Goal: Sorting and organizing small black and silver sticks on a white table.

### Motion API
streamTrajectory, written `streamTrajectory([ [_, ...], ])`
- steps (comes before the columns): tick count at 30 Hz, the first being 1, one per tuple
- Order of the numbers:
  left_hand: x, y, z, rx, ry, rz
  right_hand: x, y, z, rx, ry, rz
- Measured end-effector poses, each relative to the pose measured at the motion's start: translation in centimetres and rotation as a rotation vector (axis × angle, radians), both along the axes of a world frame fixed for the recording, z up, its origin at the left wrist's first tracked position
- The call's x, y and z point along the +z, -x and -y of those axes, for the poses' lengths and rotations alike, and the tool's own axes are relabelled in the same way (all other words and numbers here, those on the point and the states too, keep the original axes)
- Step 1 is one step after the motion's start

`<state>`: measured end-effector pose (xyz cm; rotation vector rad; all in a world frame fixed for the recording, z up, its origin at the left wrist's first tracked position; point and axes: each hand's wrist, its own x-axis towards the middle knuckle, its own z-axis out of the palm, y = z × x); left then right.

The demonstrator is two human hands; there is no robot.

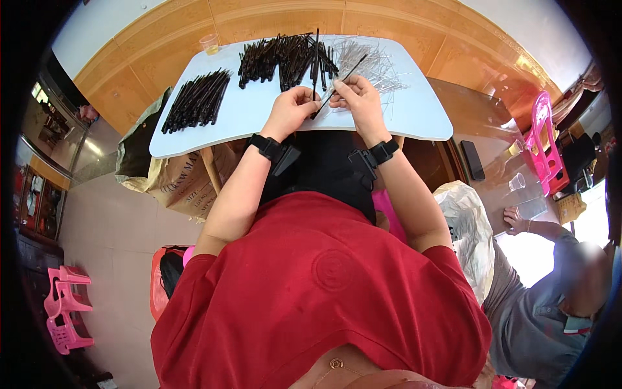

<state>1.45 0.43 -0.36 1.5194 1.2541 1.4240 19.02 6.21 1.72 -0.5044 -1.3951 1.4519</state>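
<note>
Both hands, left and right, are pinching one black stick above the tabletop; it may be slipping (thin grip) into the wires.

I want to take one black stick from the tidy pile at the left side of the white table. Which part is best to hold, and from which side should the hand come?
Probably its near end. The tidy pile lies flat on the white table, sticks side by side, pointing from the table's left edge up toward the middle. The near ends by that edge look free. Come from the near left, pinch one end between thumb and finger, and draw it out along its length.
</note>
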Motion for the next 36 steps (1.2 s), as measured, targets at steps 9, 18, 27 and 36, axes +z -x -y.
streamTrajectory([
  [9, 0.0, 0.1, -0.1, 0.024, 0.002, -0.06, -0.4, 0.3, -0.3, -0.081, -0.01, 0.03],
  [18, 0.5, 2.2, 1.7, 0.038, -0.035, -0.241, 0.1, 0.8, 0.9, -0.038, -0.062, -0.023],
  [27, 8.3, 20.6, 7.9, 0.798, 0.096, -1.006, -1.0, 0.1, -0.6, -0.084, -0.08, 0.074],
  [36, 7.7, 24.1, 8.9, 0.767, 0.304, -1.12, -0.9, -0.1, -0.8, -0.075, -0.104, 0.142],
])
